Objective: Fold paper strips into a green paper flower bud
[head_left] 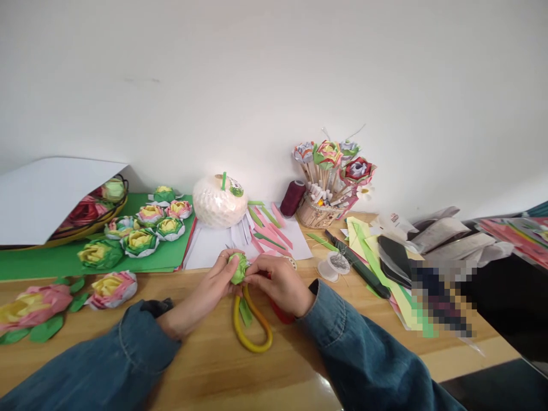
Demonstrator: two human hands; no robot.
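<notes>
A small green folded-paper flower (238, 269) is gripped in my left hand (220, 279), fingers and thumb closed round it. My right hand (278, 282) pinches close against the flower's right side; its fingertips are pressed together, and what lies between them is too small to make out. Below both hands, a thick yellow loop (252, 347) rests on the table with a green paper strip (245, 313) inside it. Something red (281, 314) shows partly from under my right hand. A spool of thin wire (334, 266) stands to the right of that hand.
Finished paper flowers (140, 242) lie on green sheets (38, 265) at left. Pink paper strips (274, 234) are spread on white paper behind my hands. A basket (317, 214) of stemmed flowers, a maroon thread cone (293, 198) and a dark-handled cutter (363, 268) stand or lie rightward.
</notes>
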